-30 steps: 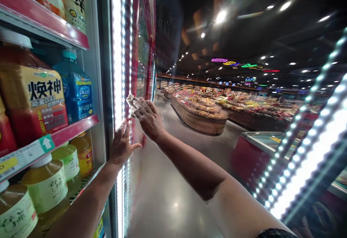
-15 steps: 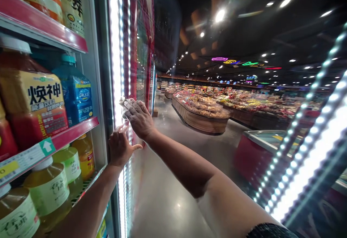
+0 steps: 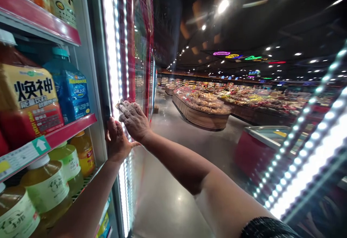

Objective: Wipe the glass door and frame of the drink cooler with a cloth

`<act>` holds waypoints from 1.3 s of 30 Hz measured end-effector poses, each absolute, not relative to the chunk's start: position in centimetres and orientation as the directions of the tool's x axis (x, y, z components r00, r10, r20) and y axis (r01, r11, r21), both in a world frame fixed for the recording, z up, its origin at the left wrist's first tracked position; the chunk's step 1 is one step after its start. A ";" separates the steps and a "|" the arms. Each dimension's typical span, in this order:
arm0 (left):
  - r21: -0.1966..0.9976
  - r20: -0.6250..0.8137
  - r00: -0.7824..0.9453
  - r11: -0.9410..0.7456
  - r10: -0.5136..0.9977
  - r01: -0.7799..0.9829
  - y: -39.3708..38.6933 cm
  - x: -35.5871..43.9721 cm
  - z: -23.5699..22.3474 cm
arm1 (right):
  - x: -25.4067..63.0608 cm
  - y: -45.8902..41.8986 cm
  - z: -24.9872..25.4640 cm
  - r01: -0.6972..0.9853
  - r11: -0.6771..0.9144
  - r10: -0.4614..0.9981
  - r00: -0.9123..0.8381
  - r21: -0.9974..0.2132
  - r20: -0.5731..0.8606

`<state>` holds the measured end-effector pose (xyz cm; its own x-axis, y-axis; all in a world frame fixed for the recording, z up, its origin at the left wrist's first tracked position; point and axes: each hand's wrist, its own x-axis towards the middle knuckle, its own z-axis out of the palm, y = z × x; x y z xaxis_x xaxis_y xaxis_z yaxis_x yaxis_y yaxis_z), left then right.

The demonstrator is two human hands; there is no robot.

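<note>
My right hand [image 3: 135,120] has shifted left, holding a pale wad [image 3: 118,105] beneath it at the lit strip [image 3: 110,42]. My left hand [image 3: 118,142], nearer, sits just below; whether it grips, I cannot tell. Work looks underway; how much remains is unclear.

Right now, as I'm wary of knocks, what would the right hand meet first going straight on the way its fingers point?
Most likely the light strip, which the right hand partly overlaps in view; depth and contact are unclear.
</note>
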<state>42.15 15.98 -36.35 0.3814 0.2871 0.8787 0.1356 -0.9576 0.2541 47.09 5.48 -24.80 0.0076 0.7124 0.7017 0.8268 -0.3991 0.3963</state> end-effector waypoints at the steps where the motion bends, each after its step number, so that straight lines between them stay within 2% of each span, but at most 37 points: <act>1: 0.248 0.883 0.377 -0.959 0.281 0.135 16.0 42.1 -36.4 | 47.0 5.5 -24.9 0.827 -0.397 0.719 0.012 0.397 0.695; 6: 0.239 0.880 0.388 -0.962 0.273 0.135 16.1 42.0 -36.3 | 46.8 4.8 -24.4 0.838 -0.360 0.761 0.010 0.410 0.649; 13: 0.238 0.834 0.446 -0.941 0.325 0.241 15.7 41.8 -36.1 | 47.2 2.8 -25.2 0.820 -0.428 0.650 -0.013 0.380 0.760; 17: 0.212 0.844 0.445 -0.948 0.300 0.237 15.4 41.6 -35.8 | 47.4 1.7 -26.0 0.825 -0.384 0.686 -0.045 0.414 0.726; 23: 0.153 0.853 0.468 -0.968 0.230 0.197 15.5 41.5 -35.7 | 47.4 -0.4 -25.9 0.792 -0.477 0.630 0.007 0.380 0.776; 27: 0.123 0.843 0.493 -0.969 0.216 0.213 15.3 41.5 -35.7 | 47.4 -2.4 -28.2 0.750 -0.488 0.626 -0.055 0.446 0.778; 30: 0.128 0.827 0.513 -0.966 0.228 0.223 15.0 41.3 -35.5 | 47.4 -3.8 -28.7 0.716 -0.512 0.618 -0.076 0.474 0.782; 35: 0.156 0.834 0.495 -0.965 0.244 0.212 14.7 41.0 -35.4 | 47.4 -5.6 -27.9 0.693 -0.575 0.559 -0.055 0.435 0.827; 39: 0.193 0.804 0.519 -0.953 0.291 0.234 14.7 40.8 -35.4 | 47.3 -6.6 -29.1 0.707 -0.575 0.553 -0.035 0.412 0.833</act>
<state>40.84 14.67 -35.35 0.5188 0.2905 0.8040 0.2338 -0.9528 0.1935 47.31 -6.64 -29.09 -0.0353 0.5527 0.8326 0.7068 -0.5752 0.4118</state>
